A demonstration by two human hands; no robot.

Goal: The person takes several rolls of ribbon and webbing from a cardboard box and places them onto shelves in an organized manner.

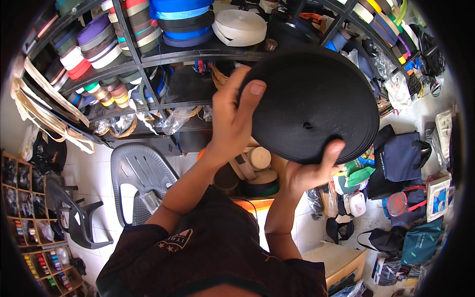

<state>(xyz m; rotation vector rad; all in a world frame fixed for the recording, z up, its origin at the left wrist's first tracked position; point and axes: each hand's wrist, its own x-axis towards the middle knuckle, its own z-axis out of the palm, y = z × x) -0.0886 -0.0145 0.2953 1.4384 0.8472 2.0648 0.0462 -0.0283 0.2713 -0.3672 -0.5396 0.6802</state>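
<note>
A large black roll of webbing (316, 99), wound into a flat disc with a small hole near its middle, is held up in front of the shelf. My left hand (233, 111) grips its left edge, thumb on the near face and fingers behind. At the lower right edge, my right hand (312, 174) supports it, thumb lying over the rim. The fingers behind the disc are hidden. Below the roll, between my forearms, an orange container (251, 204) has several beige and dark rolls (261, 157) in or around it.
A black shelf rack (198, 55) full of coloured webbing rolls (180, 20) stands ahead. A grey plastic chair (141, 173) is at my left, with another dark chair (84, 218) beyond. Bags (405, 158) are crowded at the right. A wooden table (339, 260) stands lower right.
</note>
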